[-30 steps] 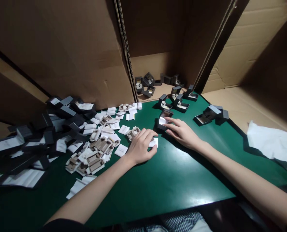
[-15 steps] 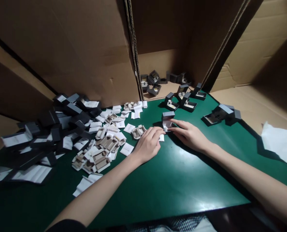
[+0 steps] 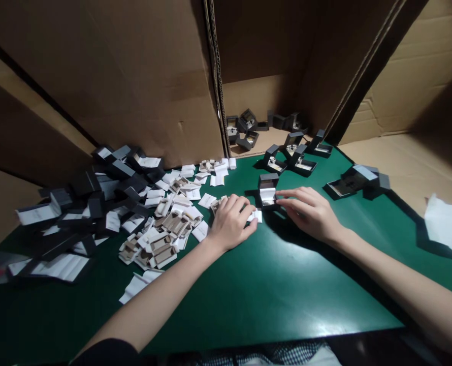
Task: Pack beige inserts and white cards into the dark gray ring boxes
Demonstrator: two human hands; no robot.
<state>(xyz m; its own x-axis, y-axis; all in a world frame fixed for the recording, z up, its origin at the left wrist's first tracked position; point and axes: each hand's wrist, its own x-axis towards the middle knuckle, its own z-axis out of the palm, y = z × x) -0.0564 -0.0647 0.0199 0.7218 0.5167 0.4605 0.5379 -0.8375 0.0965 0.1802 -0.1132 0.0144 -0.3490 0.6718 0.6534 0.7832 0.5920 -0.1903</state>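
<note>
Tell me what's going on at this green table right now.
A person works with both bare hands on a green table. The right hand touches a small open dark box with its fingertips. The left hand lies curled over a small white card right beside that box. To the left lie a pile of white and tan inserts and a heap of dark boxes. More open boxes stand farther back, by cardboard walls.

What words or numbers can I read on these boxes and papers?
None can be read.
The small white paper cards by the left hand are too small and blurred to tell.
The open dark grey box at the right hand shows no lettering.
</note>
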